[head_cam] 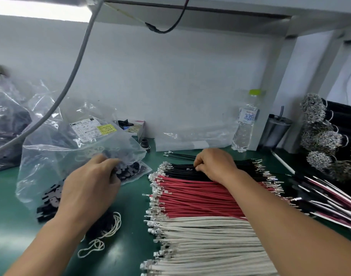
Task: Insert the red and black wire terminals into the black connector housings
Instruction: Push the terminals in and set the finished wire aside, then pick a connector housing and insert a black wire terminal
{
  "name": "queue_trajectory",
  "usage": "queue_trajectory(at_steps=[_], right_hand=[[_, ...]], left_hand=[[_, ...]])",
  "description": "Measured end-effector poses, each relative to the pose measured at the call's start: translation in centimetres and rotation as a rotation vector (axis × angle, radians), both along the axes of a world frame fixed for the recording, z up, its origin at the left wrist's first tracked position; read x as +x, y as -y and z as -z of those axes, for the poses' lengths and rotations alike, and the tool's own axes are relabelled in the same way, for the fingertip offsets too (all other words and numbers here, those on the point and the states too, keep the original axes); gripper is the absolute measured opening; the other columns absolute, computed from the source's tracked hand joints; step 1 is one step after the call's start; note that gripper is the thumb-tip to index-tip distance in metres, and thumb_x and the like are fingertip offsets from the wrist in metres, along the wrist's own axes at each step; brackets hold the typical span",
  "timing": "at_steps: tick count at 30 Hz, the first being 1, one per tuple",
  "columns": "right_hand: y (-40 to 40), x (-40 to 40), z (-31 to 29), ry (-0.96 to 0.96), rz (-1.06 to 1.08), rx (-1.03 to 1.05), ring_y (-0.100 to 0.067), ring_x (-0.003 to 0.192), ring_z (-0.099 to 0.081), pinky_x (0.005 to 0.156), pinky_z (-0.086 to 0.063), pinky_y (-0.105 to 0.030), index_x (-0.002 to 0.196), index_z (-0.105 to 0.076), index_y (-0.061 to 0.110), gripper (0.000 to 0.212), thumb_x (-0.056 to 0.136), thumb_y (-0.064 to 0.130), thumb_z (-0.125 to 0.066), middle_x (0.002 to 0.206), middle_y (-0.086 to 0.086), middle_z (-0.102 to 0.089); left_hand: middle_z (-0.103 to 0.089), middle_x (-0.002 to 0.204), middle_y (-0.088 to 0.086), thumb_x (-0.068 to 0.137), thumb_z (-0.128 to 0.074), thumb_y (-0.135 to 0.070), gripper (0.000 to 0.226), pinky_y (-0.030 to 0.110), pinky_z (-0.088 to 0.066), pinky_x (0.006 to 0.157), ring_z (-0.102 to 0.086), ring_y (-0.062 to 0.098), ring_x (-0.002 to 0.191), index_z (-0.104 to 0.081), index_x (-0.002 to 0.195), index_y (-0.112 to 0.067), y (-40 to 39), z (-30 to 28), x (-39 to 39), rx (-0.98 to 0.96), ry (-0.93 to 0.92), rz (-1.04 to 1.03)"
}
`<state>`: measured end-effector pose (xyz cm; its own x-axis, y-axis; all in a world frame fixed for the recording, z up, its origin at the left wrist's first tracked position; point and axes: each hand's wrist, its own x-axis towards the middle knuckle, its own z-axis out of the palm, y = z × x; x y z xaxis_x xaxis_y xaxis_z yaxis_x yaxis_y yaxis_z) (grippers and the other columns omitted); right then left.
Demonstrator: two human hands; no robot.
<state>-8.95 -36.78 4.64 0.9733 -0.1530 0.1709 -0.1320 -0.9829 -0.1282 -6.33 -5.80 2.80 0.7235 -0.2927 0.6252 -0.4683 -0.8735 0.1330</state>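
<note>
The work surface is a green bench mat [130, 226] set against a white back wall, under a shelf. The wires lie flat on the mat in sorted bands with their metal terminals aligned toward the left, which likely makes single pieces easy to pick: black wires [182, 170] farthest, red wires [200, 198] in the middle, white wires [206, 246] nearest. The right hand [214, 164] rests on the black band with fingers curled down as if pinching one wire; whether a wire is actually caught cannot be told. The black connector housings [128, 170] sit in an open clear plastic bag [71, 148] just left of the wires, with more spilled at the bag's near edge. The left hand [91, 186] reaches into the bag mouth, fingers bent among the housings; its grasp is hidden. No terminal is seated yet. Farther out stand a water bottle [245, 124], a dark cup [276, 130] and bundled wire stock [321, 140] at the right.
</note>
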Motion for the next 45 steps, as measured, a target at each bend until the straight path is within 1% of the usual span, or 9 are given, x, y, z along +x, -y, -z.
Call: queue_trajectory(at_steps=[5, 10, 16, 21, 25, 30, 33, 39, 45], right_hand=[[-0.5, 0.1, -0.7, -0.053, -0.164, -0.379, -0.023, 0.089, -0.068, 0.082, -0.057, -0.039, 0.105, -0.075, 0.016, 0.017, 0.098, 0.020, -0.060, 0.098, -0.003, -0.073], [-0.9, 0.2, -0.8, -0.038, -0.167, -0.445, -0.022, 0.087, -0.069, 0.080, -0.058, -0.039, 0.101, -0.073, 0.016, 0.019, 0.093, 0.006, -0.059, 0.097, -0.003, -0.073], [0.3, -1.5, -0.9, 0.153, -0.161, -0.313, -0.023, 0.088, -0.068, 0.076, -0.055, -0.034, 0.109, -0.073, 0.021, 0.020, 0.101, 0.019, -0.054, 0.102, 0.002, -0.071], [0.2, -3.3, -3.0, 0.437, -0.220, -0.191, -0.019, 0.087, -0.060, 0.064, -0.042, -0.030, 0.103, -0.076, 0.020, 0.012, 0.095, 0.017, -0.067, 0.089, 0.004, -0.061], [-0.8, -6.5, -3.1, 0.581, -0.271, -0.094, -0.008, 0.074, -0.049, 0.058, -0.043, -0.027, 0.108, -0.077, 0.024, 0.021, 0.091, 0.012, -0.071, 0.084, 0.009, -0.052], [-1.9, -11.4, -1.7, 0.626, -0.264, 0.135, -0.007, 0.070, -0.055, 0.060, -0.039, -0.013, 0.093, -0.076, 0.032, 0.015, 0.090, 0.040, -0.064, 0.085, 0.017, -0.053], [-2.4, -12.6, -1.3, 0.578, -0.278, 0.265, -0.012, 0.079, -0.060, 0.064, -0.043, -0.017, 0.087, -0.073, 0.033, 0.009, 0.089, 0.038, -0.065, 0.090, 0.017, -0.057], [-2.6, -12.7, -0.6, 0.430, -0.364, 0.341, -0.011, 0.094, -0.064, 0.077, -0.050, -0.026, 0.102, -0.074, 0.033, 0.019, 0.093, 0.017, -0.069, 0.097, 0.018, -0.062], [-3.5, -12.9, -0.2, 0.515, -0.400, 0.335, -0.010, 0.083, -0.063, 0.068, -0.052, -0.032, 0.101, -0.078, 0.027, 0.017, 0.092, 0.031, -0.065, 0.089, 0.015, -0.060]], left_hand=[[-0.073, 0.095, 0.000, 0.077, -0.078, -0.003, 0.035, 0.037, -0.058, 0.050, -0.071, 0.031, 0.065, -0.080, 0.109, -0.017, 0.9, 0.1, -0.7, -0.073, 0.059, 0.092], [-0.074, 0.097, 0.000, 0.079, -0.080, -0.003, 0.035, 0.037, -0.059, 0.052, -0.071, 0.030, 0.066, -0.079, 0.112, -0.016, 1.3, -0.1, -1.5, -0.136, 0.080, 0.147], [-0.069, 0.102, -0.002, 0.084, -0.077, 0.004, 0.037, 0.038, -0.059, 0.067, -0.066, 0.022, 0.071, -0.076, 0.119, -0.010, 2.0, -0.2, -2.2, -0.323, -0.011, 0.303], [-0.071, 0.094, -0.014, 0.082, -0.083, -0.004, 0.025, 0.028, -0.060, 0.074, -0.069, 0.008, 0.077, -0.081, 0.103, -0.017, 2.7, 0.3, -2.6, -0.463, -0.103, 0.364], [-0.077, 0.084, -0.020, 0.082, -0.084, -0.007, 0.022, 0.021, -0.059, 0.073, -0.072, -0.002, 0.079, -0.080, 0.092, -0.027, 3.4, 0.5, -2.8, -0.749, -0.328, 0.389], [-0.081, 0.085, 0.001, 0.075, -0.086, -0.015, 0.017, 0.028, -0.063, 0.063, -0.078, 0.021, 0.078, -0.082, 0.089, -0.025, 3.6, -0.9, -4.3, -1.014, -0.625, 0.572], [-0.080, 0.085, 0.013, 0.066, -0.084, -0.013, 0.023, 0.028, -0.063, 0.064, -0.079, 0.029, 0.081, -0.082, 0.088, -0.017, 4.1, -1.6, -5.4, -1.149, -0.779, 0.644], [-0.078, 0.088, 0.023, 0.064, -0.082, -0.002, 0.024, 0.028, -0.063, 0.065, -0.079, 0.035, 0.083, -0.080, 0.087, -0.008, 5.0, -0.9, -6.7, -1.147, -0.973, 0.722], [-0.079, 0.088, 0.020, 0.056, -0.087, -0.016, 0.033, 0.029, -0.063, 0.062, -0.079, 0.033, 0.081, -0.082, 0.088, -0.013, 5.8, -1.1, -7.4, -1.107, -0.999, 0.721]])
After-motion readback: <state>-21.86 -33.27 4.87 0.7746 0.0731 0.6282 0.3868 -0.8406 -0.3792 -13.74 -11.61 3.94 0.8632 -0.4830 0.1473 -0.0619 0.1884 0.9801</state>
